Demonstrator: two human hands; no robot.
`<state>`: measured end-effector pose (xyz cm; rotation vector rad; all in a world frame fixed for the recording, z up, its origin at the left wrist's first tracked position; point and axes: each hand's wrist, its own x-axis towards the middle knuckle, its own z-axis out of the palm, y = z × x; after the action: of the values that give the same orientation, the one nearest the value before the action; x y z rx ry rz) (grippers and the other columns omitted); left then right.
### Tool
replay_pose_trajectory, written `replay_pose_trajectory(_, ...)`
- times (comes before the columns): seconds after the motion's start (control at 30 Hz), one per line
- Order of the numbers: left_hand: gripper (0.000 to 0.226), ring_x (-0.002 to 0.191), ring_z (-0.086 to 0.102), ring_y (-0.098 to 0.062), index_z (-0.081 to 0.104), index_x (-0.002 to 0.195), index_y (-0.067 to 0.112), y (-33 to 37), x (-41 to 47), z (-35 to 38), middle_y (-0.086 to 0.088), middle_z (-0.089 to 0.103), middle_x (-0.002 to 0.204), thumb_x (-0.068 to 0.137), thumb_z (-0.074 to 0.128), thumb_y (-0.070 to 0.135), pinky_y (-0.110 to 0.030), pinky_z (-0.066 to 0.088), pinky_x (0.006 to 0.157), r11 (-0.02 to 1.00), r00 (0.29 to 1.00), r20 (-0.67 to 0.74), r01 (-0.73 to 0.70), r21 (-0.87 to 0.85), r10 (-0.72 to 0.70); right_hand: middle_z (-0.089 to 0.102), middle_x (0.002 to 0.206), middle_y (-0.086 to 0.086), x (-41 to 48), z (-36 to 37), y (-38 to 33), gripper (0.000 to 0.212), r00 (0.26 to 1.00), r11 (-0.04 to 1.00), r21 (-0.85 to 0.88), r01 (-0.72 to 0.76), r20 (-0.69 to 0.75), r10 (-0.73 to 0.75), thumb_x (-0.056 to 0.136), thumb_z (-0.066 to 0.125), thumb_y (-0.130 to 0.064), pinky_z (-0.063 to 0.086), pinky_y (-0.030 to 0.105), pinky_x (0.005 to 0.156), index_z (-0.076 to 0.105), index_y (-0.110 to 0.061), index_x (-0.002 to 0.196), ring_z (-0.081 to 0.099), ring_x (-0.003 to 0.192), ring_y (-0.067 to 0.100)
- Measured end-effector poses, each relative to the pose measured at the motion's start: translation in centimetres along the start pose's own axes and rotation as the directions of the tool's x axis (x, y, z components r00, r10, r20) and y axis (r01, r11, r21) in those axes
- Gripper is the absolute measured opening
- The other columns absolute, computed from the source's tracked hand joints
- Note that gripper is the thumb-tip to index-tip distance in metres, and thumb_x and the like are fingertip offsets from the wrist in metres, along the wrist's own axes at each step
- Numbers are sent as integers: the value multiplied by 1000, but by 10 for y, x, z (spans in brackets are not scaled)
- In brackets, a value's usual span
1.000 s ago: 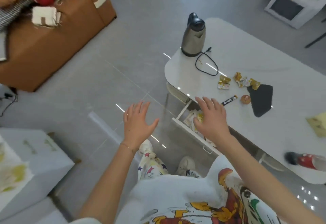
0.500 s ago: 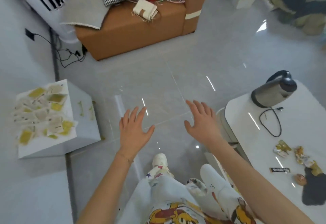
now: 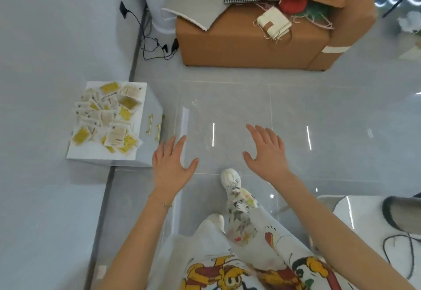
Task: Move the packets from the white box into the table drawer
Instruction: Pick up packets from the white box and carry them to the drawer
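The fingers (image 3: 175, 147) of the left hand (image 3: 170, 167) are spread wide and flat, palm down, holding nothing; the fingers (image 3: 262, 134) of the right hand (image 3: 265, 155) are likewise splayed and empty. Both hands hover above the glossy grey tiled floor (image 3: 227, 107), the left one nearer the goal.

Just beyond and to the left of the left hand stands the low white box with brass bar handles (image 3: 150, 116), set against the pale wall. Its top is heaped with small square paper packets, cream and yellow (image 3: 107, 118), lying loosely overlapped, some hanging at the edge.

The step in hand looks to be the walk back for another load. To do it well, I would close on the box until both hands can reach over the heap without stretching, then scoop from the near edge inward, one hand sweeping packets into the cupped palm of the other. The packets seem thin and slippery, so a pinch on a single corner would likely shed the rest; a gathered stack pressed between both palms should carry better. Those overhanging the rim are the ones most apt to slide to the floor, so take them first.

The rounded white desk (image 3: 364, 216) shows only at the lower right corner, behind the person; its drawer is out of sight.
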<state>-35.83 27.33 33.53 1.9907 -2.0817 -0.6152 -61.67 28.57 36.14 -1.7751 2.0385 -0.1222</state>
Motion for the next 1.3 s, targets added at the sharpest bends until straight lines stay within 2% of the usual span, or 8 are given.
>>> replay_pose_trajectory(0.27,81,141,29,-34,40,144,25,-34,60,-19,-7,41,150,77,38,69,-49,23,116,962,955,-120,268,-47,-272,17,159,1,117,-12,-23,73,969,982,-16,186,170,-180,93,50,-39,7,43,119,10,-31,152,10,146,26)
replay_pose_trajectory(0.47,78,144,24,-29,33,148,27,-47,66,-32,-3,34,155,81,42,67,-48,21,117,850,834,-164,514,-118,-527,19,158,0,199,-18,-62,73,901,938,-3,348,277,-334,92,52,-38,9,43,119,10,-32,152,13,146,26)
replay_pose_trajectory(0.6,79,142,27,-32,34,147,27,-65,64,-39,-4,36,153,80,42,66,-50,24,116,780,754,-196,605,-164,-626,26,156,-1,248,-16,-101,74,842,885,-6,465,313,-441,90,56,-35,14,43,118,15,-28,152,19,143,28)
replay_pose_trajectory(0.73,73,144,23,-31,34,148,26,-79,66,-47,-4,34,154,85,53,59,-48,20,117,689,658,-206,698,-195,-724,34,152,3,285,-5,-148,74,771,815,-10,580,329,-545,87,60,-33,23,46,114,23,-24,151,30,139,29)
replay_pose_trajectory(0.87,72,145,22,-30,33,148,28,-103,80,-53,-3,33,155,86,58,56,-48,20,117,627,596,-193,743,-236,-779,28,155,2,312,11,-200,74,715,771,1,637,372,-591,89,58,-34,20,45,116,20,-26,151,25,142,27)
replay_pose_trajectory(1.03,82,142,28,-31,36,146,26,-160,108,-61,-3,39,151,77,36,71,-46,21,115,611,581,-188,749,-256,-792,24,157,3,345,31,-256,74,683,734,9,679,361,-636,89,58,-34,19,45,117,19,-27,151,22,143,25)
replay_pose_trajectory(1.23,77,142,27,-34,36,147,25,-222,147,-85,-7,37,153,82,56,60,-51,24,114,570,553,-151,761,-310,-819,23,157,3,384,46,-320,74,666,717,2,697,367,-649,89,57,-35,18,43,118,17,-29,151,21,144,25)
replay_pose_trajectory(1.3,79,143,26,-33,35,148,25,-240,156,-90,-7,36,153,80,53,62,-50,22,115,553,542,-132,771,-315,-830,23,156,4,397,52,-342,74,655,709,10,705,376,-656,89,58,-34,18,44,117,18,-28,151,21,143,25)
